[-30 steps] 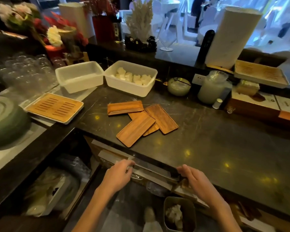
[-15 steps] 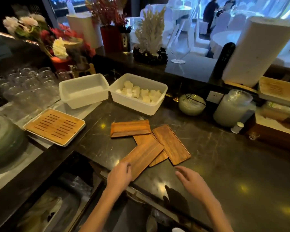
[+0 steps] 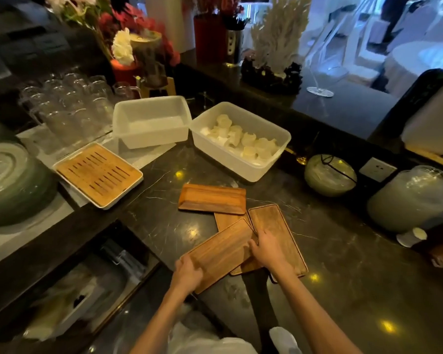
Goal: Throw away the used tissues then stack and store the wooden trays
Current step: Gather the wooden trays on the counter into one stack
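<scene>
Several flat wooden trays lie on the dark marble counter (image 3: 343, 264). The nearest tray (image 3: 223, 254) lies slantwise at the counter's front edge, and my left hand (image 3: 187, 273) grips its near left corner. My right hand (image 3: 267, 247) rests with fingers spread across the right tray (image 3: 279, 226) and the nearest tray's far end. A third tray (image 3: 226, 221) lies mostly hidden beneath those two. Behind them a stack of trays (image 3: 211, 199) lies crosswise. No tissues are visible on the counter.
Behind the trays stand an empty white tub (image 3: 151, 121) and a white tub of rolled towels (image 3: 241, 141). A slatted bamboo tray (image 3: 97, 173) and rows of glasses (image 3: 69, 108) are at the left. A round lidded bowl (image 3: 329, 175) and a large jar (image 3: 414, 198) stand at the right.
Both hands rose from the drawer below the counter edge onto the trays. My left hand took the nearest tray's corner; my right hand landed on the right tray. The view moved closer.
</scene>
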Demonstrator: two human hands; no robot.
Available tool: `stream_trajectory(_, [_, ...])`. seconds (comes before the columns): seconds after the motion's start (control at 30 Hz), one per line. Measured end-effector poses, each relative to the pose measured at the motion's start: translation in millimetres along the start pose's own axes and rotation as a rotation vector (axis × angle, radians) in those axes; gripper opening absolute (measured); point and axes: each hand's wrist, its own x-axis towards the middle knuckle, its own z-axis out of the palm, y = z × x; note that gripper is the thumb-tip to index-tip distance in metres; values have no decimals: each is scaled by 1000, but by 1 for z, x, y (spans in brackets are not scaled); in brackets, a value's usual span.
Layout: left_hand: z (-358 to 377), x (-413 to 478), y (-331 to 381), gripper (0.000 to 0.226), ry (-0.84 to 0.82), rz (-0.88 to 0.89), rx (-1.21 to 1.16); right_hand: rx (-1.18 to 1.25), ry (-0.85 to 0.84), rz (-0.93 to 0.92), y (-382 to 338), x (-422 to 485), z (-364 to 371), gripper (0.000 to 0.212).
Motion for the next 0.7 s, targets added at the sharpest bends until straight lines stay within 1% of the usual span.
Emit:
stream_trajectory(0.07, [4,4,4,68,5,-74,-90,93,-48,30,0,3,3,42])
stream_trajectory(0.17, [6,10,8,83,78,-218,-244,200,7,84,3,4,9,38])
stream_trajectory(0.23, [2,21,5,76,82,-310,-325,283,41,140,10,4,12,30])
stream_trajectory(0.3, [-1,33,4,64,28,-406,-466,370,41,212,21,-2,9,22])
stream_trajectory(0.37, [0,35,10,51,-40,-461,-619,467,49,312,42,-14,7,19])
stream_trajectory(0.43, [8,32,22,36,-42,-405,-630,597,97,398,67,-34,2,20])
stream_trajectory(0.5, [25,26,41,38,-4,-256,-498,758,184,478,97,-63,-3,23])
stream_trajectory(0.53, [36,22,53,41,-20,-176,-426,829,242,516,114,-80,-5,26])
stream_trajectory(0.63, [77,2,97,55,-197,4,-329,934,456,679,166,-133,-9,28])
stream_trajectory(0.7, [112,-13,127,56,-319,89,-244,986,569,761,198,-167,-11,28])
